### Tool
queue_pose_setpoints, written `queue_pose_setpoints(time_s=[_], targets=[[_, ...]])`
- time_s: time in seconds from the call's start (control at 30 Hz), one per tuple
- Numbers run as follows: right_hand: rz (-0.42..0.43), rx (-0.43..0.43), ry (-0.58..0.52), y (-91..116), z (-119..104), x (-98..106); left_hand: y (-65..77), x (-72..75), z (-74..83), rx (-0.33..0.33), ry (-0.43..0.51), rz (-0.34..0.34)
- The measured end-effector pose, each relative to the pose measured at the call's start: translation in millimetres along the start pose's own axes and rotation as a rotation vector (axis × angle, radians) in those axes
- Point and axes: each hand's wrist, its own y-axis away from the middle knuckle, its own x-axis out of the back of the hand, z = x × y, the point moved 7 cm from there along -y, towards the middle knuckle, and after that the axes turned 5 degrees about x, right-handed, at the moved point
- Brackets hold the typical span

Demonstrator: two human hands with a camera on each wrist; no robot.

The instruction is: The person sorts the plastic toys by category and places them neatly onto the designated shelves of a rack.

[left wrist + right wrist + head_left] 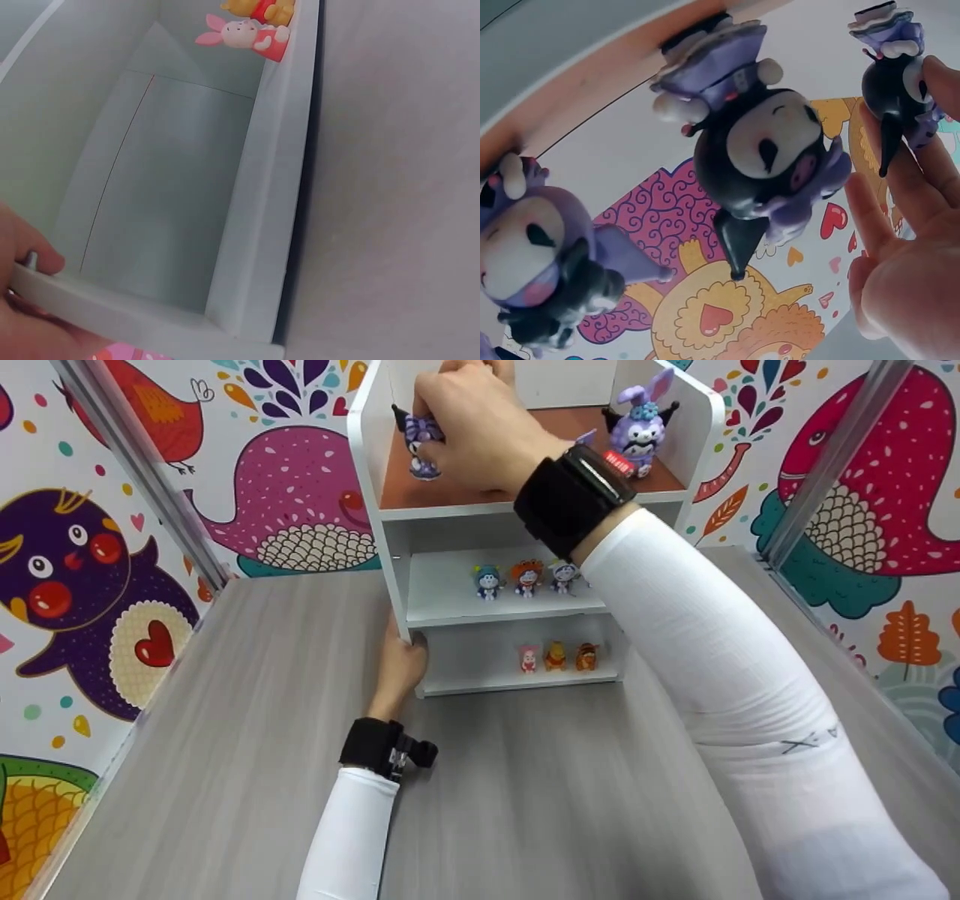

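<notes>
My right hand (480, 431) reaches over the top of a white display shelf (495, 514) and pinches a purple-and-black figurine (422, 442) near the left side wall. In the right wrist view that figurine (896, 82) sits between thumb and fingers, beside another purple-and-black figurine (757, 142) and a purple-hooded one (532, 247). At the right end of the top level stands a purple rabbit-eared figurine (639, 431). Lower down, my left hand (401, 664) grips the front edge of the left side panel (112, 311), thumb on the inner face.
Small blue and orange figurines (527, 577) stand on the middle level. The bottom level holds a pink piglet (529, 658), a yellow bear (555, 656) and an orange tiger (586, 657). Grey wood-grain tabletop (517, 795) lies beneath, with cartoon-printed walls (300, 472) around.
</notes>
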Motion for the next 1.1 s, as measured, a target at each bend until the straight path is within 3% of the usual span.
queue_pose_setpoints(time_s=[0.37, 1.1], targets=[[-0.053, -0.023, 0.005, 3, 4, -14, 1.2, -4.1, -3.5, 0.036, 0.003, -0.005], [-0.066, -0.051, 0.01, 8, 6, -10, 1.3, -8.1, -1.9, 0.052, 0.033, -0.027]])
